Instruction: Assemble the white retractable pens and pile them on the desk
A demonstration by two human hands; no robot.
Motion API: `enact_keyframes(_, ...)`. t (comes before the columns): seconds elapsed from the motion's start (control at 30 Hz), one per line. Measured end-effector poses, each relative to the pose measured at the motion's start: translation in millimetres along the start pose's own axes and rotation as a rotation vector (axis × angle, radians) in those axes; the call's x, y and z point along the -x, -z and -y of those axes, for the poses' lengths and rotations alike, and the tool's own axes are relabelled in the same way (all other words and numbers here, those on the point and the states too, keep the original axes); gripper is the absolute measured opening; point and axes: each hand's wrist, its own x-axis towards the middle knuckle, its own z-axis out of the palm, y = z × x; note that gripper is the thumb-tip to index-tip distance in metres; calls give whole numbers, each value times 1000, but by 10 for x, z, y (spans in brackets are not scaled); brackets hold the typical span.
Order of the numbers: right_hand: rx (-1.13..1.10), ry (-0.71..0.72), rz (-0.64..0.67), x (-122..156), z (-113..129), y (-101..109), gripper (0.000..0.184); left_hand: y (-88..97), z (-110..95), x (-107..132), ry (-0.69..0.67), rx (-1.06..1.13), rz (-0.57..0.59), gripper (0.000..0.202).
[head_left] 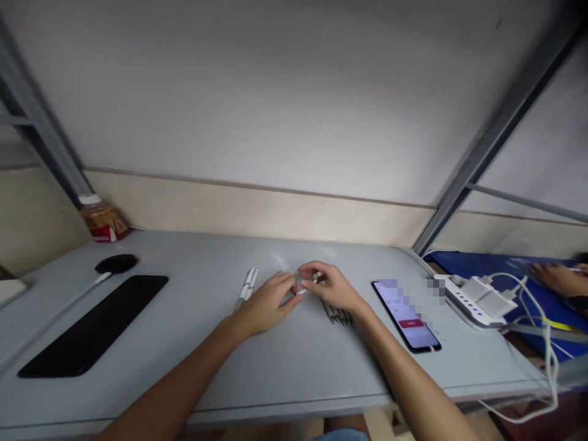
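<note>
In the head view, my left hand and my right hand meet above the middle of the desk. Both sets of fingertips are closed on a slim white pen, mostly covered by the fingers, so its exact parts are hard to make out. Beside my left hand lie white pens side by side, their near ends partly hidden by the hand. Several pens with dark clips lie in a row under my right hand and wrist, which hide their far ends.
On the grey desk, a lit phone and a white power strip with cables lie right. A black mat-like slab, a dark round object and a bottle are left. Another person's hand is at the far right.
</note>
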Motion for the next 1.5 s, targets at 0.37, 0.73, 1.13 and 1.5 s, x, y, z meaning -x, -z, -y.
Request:
enact_keyframes(0.37, -44, -71, 59, -1, 42, 76, 26, 71, -22, -17, 143, 53, 11, 24)
enact_keyframes(0.73, -112, -146, -25, -26, 17, 78, 50, 80, 67, -15, 108, -63, -100, 21)
enact_keyframes(1.13, -389, -413, 150, 27, 25, 86, 44, 131, 182, -44, 40, -194, -183, 21)
enact_keyframes(1.5, -363, -406, 85, -3, -79, 7, 56, 125, 200, -19, 33, -303, -130, 27)
